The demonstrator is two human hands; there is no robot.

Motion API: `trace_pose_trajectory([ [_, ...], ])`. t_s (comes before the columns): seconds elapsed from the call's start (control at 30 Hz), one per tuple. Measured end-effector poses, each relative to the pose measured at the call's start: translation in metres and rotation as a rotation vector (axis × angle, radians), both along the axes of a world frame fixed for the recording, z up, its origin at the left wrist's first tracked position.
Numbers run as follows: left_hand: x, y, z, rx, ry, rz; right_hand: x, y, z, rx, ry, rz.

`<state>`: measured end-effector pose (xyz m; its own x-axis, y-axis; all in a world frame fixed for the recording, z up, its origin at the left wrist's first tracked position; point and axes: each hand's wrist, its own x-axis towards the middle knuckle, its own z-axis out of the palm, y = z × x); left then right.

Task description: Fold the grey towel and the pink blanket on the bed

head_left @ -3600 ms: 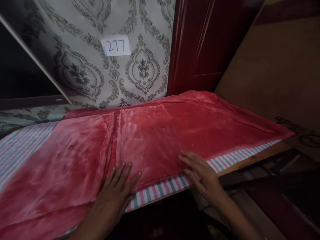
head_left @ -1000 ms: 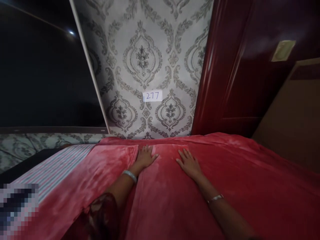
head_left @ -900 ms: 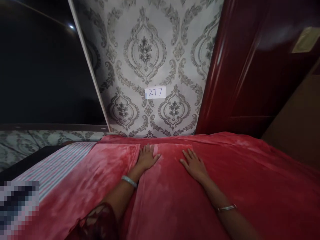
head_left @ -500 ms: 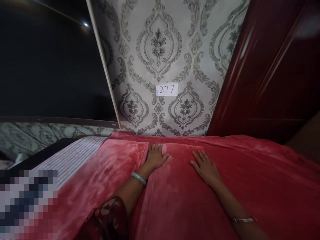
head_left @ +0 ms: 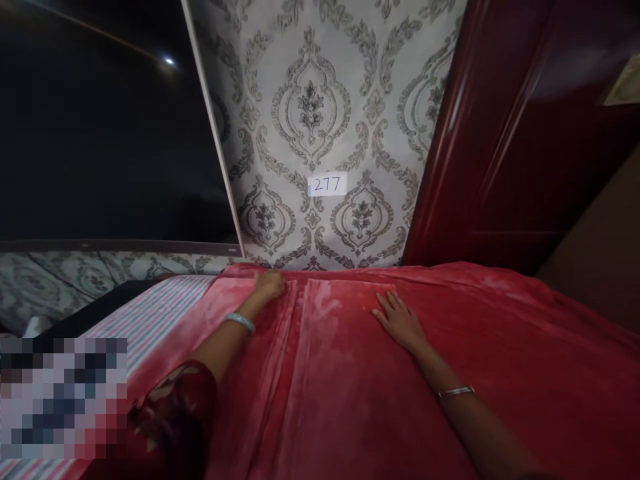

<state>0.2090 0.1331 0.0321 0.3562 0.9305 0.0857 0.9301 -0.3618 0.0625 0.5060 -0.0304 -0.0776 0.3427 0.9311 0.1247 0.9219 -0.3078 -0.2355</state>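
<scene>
A red plush blanket (head_left: 350, 373) lies spread before me, with paler pink folded panels whose edges meet in a lengthwise gap. My left hand (head_left: 271, 285), with a pale bangle at the wrist, is at the far edge of the left panel. Its fingers are curled down into the blanket and partly hidden. My right hand (head_left: 401, 321) rests flat on the right panel near its far corner, fingers spread, a silver bracelet on that wrist.
Striped cloth (head_left: 155, 307) shows beyond the blanket's left side. A large dark screen (head_left: 110, 133) stands at the left, a dark red wooden cabinet (head_left: 480, 167) at the right. On the patterned wall between them is a paper label (head_left: 327, 184) reading 277.
My left hand has moved left from the gap and gone from flat to curled. The left panel's edge has shifted and wrinkled along the gap. My right hand stays flat on the blanket.
</scene>
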Motion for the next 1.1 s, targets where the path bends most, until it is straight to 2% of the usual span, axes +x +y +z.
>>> trace_pose_trajectory([
  [0.07, -0.008, 0.002, -0.017, 0.000, 0.017, 0.001, 0.001, 0.001, -0.001, 0.007, -0.002, 0.000],
  [0.2, -0.005, -0.004, -0.057, 0.037, 0.028, -0.055, 0.002, 0.001, -0.003, 0.010, -0.016, 0.002],
  [0.27, -0.003, -0.005, -0.069, 0.054, 0.025, -0.078, 0.003, 0.001, -0.004, 0.014, -0.028, 0.003],
  [0.33, -0.003, 0.000, -0.074, 0.057, 0.023, -0.106, 0.005, 0.000, -0.005, 0.017, -0.032, 0.002],
  [0.47, -0.005, 0.012, -0.077, 0.021, 0.025, -0.126, 0.007, 0.000, -0.007, 0.020, -0.029, 0.006],
  [0.6, -0.004, 0.012, -0.076, 0.007, 0.006, -0.119, 0.004, -0.001, -0.003, 0.003, -0.027, -0.009],
  [0.7, -0.002, 0.006, -0.067, -0.017, -0.017, -0.117, 0.000, -0.003, 0.007, -0.017, -0.026, 0.000],
  [0.87, -0.003, -0.008, -0.045, -0.081, -0.045, -0.089, -0.011, -0.015, 0.036, -0.124, 0.025, -0.017],
  [0.97, -0.013, -0.024, -0.038, -0.112, -0.037, -0.144, -0.038, -0.031, 0.051, -0.148, 0.031, 0.055],
  [1.1, -0.025, -0.052, -0.043, -0.116, -0.022, -0.205, -0.105, -0.065, 0.055, -0.130, 0.034, 0.359],
])
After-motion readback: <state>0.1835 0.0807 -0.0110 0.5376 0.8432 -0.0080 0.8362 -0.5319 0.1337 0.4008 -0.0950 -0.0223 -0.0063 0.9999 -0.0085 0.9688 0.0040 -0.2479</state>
